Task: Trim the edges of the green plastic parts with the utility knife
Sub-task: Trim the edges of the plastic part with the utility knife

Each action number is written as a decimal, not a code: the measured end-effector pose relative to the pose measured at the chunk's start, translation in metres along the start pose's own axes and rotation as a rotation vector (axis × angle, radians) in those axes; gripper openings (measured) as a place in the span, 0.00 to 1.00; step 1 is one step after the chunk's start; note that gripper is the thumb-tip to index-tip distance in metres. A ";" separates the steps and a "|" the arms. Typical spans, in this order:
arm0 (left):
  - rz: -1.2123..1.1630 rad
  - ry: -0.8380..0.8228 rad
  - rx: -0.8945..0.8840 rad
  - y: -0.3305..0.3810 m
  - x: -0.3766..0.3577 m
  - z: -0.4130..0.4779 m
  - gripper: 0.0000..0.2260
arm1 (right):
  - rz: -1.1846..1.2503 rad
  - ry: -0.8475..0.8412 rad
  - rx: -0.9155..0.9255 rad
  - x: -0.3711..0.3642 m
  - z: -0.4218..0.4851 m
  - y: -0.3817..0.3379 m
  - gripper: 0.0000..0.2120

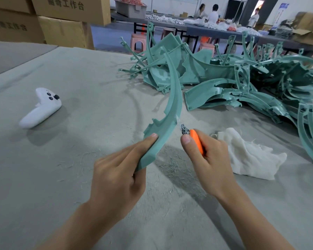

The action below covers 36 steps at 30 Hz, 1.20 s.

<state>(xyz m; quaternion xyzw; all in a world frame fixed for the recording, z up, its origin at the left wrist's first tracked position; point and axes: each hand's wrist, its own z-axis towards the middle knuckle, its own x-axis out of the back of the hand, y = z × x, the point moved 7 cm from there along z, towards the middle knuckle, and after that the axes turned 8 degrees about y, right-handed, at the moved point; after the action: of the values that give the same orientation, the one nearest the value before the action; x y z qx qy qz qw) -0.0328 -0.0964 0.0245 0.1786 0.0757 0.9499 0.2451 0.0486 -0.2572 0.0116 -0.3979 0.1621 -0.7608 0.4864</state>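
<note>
My left hand (pixel 118 170) grips the near end of a long curved green plastic part (pixel 173 98), which arcs up and away over the table. My right hand (pixel 204 156) holds an orange utility knife (pixel 196 139), thumb on top. Its blade tip touches the part's right edge about a third of the way up, where a pale sliver of plastic curls off. A big heap of similar green parts (pixel 242 82) lies at the back right of the table.
A white game controller (pixel 41 108) lies at the left on the grey felt table (pixel 79 78). A crumpled white cloth (pixel 249 156) sits right of my right hand. Cardboard boxes (pixel 61 20) stand behind; people work at a far table (pixel 213 27).
</note>
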 end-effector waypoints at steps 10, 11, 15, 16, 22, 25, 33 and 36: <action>-0.046 0.026 0.008 0.003 0.004 0.003 0.18 | 0.071 -0.015 -0.027 -0.001 0.000 0.001 0.31; -0.058 0.020 0.020 0.002 0.003 0.002 0.18 | 0.079 -0.016 -0.035 -0.002 0.000 0.001 0.30; -0.156 -0.039 0.056 -0.002 0.001 0.003 0.13 | 0.043 -0.009 -0.057 -0.003 0.000 0.005 0.30; -0.179 -0.050 0.072 -0.003 0.001 0.005 0.12 | 0.019 -0.001 -0.062 -0.003 -0.001 0.005 0.30; -0.206 -0.035 0.118 -0.003 0.001 0.010 0.11 | -0.077 0.051 -0.074 -0.003 -0.001 0.007 0.31; -0.221 -0.020 0.091 -0.002 0.004 0.010 0.11 | -0.074 0.076 -0.104 0.000 0.002 0.012 0.30; -0.116 0.063 -0.009 0.009 0.006 0.004 0.16 | 0.029 0.209 -0.181 0.027 0.013 0.023 0.28; -0.105 0.070 -0.031 0.006 0.008 0.003 0.16 | 0.081 0.149 -0.165 0.014 0.010 0.017 0.29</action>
<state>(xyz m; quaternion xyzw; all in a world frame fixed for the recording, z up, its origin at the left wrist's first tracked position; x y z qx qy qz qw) -0.0408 -0.0978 0.0306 0.1372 0.0790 0.9425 0.2945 0.0634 -0.2762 0.0139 -0.3722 0.2759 -0.7519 0.4690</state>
